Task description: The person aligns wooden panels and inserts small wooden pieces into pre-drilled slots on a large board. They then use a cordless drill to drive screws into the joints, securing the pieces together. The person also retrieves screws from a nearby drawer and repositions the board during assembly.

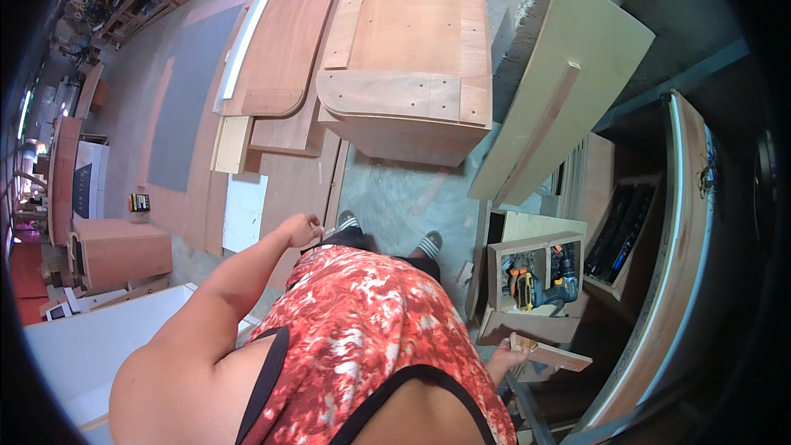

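My left hand hangs in front of my waist, its fingers curled in. Whether anything small is inside them I cannot make out. Low on the right, my right hand grips one end of a short wooden board, which points away to the right. Just beyond that hand stands an open wooden tool box with a blue-and-black cordless drill and other tools inside.
Ahead stands a large plywood cabinet, with a curved-corner panel to its left. A pale board leans at the right. A long framed piece curves along the right edge. A white box is at lower left.
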Demonstrator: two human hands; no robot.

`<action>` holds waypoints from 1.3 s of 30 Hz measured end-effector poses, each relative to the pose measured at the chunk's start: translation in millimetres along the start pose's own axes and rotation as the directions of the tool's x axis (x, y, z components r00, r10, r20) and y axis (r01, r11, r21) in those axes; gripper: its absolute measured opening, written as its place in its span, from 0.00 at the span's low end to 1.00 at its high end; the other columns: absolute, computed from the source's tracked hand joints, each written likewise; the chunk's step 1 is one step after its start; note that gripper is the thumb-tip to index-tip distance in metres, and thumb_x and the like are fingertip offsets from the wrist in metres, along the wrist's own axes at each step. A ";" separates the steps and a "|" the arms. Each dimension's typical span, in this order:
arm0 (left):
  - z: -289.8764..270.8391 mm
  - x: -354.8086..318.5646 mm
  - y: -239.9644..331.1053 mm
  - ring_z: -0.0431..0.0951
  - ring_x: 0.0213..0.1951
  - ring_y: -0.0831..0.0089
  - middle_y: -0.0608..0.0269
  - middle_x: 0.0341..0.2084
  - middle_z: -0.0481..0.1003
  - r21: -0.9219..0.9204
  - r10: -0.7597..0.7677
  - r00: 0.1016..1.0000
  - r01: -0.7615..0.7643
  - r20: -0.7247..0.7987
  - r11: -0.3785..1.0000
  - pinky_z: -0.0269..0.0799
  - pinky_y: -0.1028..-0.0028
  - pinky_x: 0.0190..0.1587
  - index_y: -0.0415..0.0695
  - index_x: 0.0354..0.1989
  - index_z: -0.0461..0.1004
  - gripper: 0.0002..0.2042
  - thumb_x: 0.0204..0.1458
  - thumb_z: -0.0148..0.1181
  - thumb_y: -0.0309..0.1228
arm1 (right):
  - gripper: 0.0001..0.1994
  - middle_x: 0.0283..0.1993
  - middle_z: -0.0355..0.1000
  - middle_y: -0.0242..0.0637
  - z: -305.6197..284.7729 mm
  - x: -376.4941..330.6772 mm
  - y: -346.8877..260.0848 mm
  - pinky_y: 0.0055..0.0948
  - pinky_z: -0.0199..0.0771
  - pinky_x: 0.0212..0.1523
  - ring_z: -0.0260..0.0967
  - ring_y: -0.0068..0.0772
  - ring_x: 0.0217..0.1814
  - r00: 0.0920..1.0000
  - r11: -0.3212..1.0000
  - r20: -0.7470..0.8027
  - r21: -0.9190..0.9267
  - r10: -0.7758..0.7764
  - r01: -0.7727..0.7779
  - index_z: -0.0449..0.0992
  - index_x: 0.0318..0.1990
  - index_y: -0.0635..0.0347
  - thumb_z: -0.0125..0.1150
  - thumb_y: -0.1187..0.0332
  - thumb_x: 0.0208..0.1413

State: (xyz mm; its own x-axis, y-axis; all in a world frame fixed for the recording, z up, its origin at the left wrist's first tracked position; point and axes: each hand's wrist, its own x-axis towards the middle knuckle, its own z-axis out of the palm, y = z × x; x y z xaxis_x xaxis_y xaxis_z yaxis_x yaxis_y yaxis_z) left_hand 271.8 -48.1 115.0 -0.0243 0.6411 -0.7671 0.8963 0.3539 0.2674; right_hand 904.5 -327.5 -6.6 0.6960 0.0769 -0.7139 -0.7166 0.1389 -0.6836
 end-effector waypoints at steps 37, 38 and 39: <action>-196.6 188.7 -286.1 0.80 0.37 0.67 0.53 0.34 0.83 -0.348 -0.147 0.972 0.076 -0.181 0.934 0.76 0.66 0.42 0.35 0.40 0.81 0.16 0.58 0.65 0.38 | 0.23 0.41 0.78 0.39 554.0 -329.3 247.0 0.32 0.82 0.20 0.78 0.35 0.33 0.707 0.716 0.691 -0.568 0.148 0.405 0.74 0.57 0.60 0.59 0.74 0.51; -215.6 191.1 -271.0 0.80 0.37 0.67 0.53 0.34 0.83 -0.374 -0.146 0.970 0.064 -0.195 0.925 0.76 0.66 0.43 0.34 0.40 0.81 0.16 0.57 0.65 0.38 | 0.21 0.38 0.77 0.38 566.4 -335.5 246.5 0.32 0.81 0.19 0.78 0.34 0.31 0.716 0.698 0.684 -0.580 0.136 0.421 0.76 0.55 0.61 0.59 0.74 0.51; -233.1 188.2 -256.8 0.81 0.37 0.66 0.53 0.34 0.83 -0.392 -0.147 0.969 0.060 -0.196 0.918 0.76 0.65 0.43 0.34 0.39 0.80 0.16 0.57 0.65 0.38 | 0.19 0.36 0.77 0.37 573.2 -338.5 247.5 0.31 0.79 0.18 0.77 0.34 0.28 0.736 0.676 0.665 -0.601 0.126 0.427 0.77 0.52 0.62 0.58 0.74 0.50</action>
State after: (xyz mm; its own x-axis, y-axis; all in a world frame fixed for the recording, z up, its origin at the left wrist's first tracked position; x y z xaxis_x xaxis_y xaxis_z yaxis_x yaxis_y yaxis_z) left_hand -66.1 140.5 38.0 -0.2424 0.7029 -0.6688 0.6476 0.6305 0.4279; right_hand 518.3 246.8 152.9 0.4534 0.7306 -0.5105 -0.2146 -0.4664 -0.8582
